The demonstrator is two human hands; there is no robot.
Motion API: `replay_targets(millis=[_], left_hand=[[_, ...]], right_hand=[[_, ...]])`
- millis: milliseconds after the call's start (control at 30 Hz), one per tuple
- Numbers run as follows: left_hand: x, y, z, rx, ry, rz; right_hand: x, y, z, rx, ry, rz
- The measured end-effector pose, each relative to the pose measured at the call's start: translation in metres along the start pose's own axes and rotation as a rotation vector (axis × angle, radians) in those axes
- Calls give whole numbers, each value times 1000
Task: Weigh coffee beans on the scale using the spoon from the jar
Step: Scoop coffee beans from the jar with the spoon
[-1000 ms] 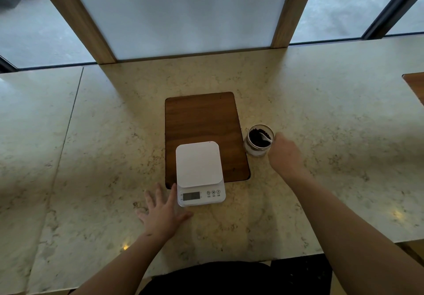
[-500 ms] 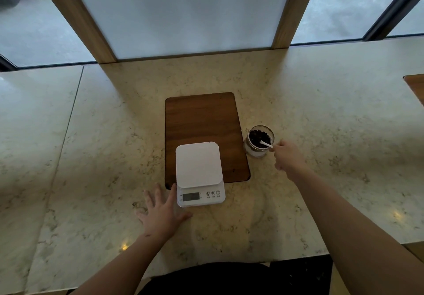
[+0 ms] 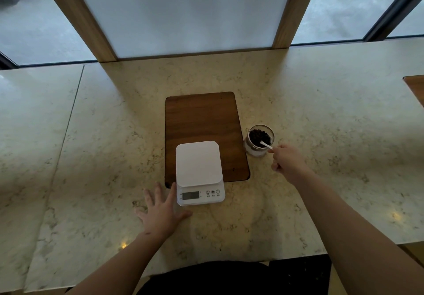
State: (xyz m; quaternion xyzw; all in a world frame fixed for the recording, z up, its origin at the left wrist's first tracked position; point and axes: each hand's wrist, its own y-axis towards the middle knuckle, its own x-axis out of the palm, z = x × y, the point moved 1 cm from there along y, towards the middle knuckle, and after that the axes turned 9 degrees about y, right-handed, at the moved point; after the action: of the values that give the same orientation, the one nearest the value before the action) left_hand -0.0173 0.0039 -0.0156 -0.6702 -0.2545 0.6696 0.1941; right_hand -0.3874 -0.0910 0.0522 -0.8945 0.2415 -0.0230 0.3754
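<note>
A white digital scale [image 3: 198, 168] sits half on a dark wooden board [image 3: 202, 120], its bare platform towards the window and its display towards me. Right of the board stands a small glass jar [image 3: 251, 149] holding dark coffee beans [image 3: 258, 135]. A white spoon [image 3: 266, 144] leans in the jar with its bowl among the beans. My right hand [image 3: 290, 164] pinches the spoon's handle at the jar's near right rim. My left hand [image 3: 161, 208] lies flat on the counter, fingers spread, just left of the scale's display.
The marble counter [image 3: 91, 157] runs wide to both sides and ends at a window frame [image 3: 291, 12] behind. A second wooden board's corner [image 3: 416, 87] shows at the far right edge. The counter's near edge is close to my body.
My right hand has drawn back from over the jar to its near right side and now holds the spoon's handle. The left hand and the scale have stayed put.
</note>
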Motion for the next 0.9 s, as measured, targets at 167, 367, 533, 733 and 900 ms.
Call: replay_targets(millis=[167, 367, 533, 733, 900], left_hand=[[-5, -3, 2, 10, -17, -10], [-6, -4, 3, 4, 0, -9], [-5, -3, 3, 3, -5, -7], [-8, -6, 3, 9, -9, -10], [-9, -7, 3, 10, -23, -3]], right_hand=[[0, -7, 0, 38, 111, -29], [1, -15, -2, 60, 165, -39], [0, -15, 0, 60, 183, -38], [-1, -16, 0, 60, 174, -53], [-5, -21, -2, 48, 159, -55]])
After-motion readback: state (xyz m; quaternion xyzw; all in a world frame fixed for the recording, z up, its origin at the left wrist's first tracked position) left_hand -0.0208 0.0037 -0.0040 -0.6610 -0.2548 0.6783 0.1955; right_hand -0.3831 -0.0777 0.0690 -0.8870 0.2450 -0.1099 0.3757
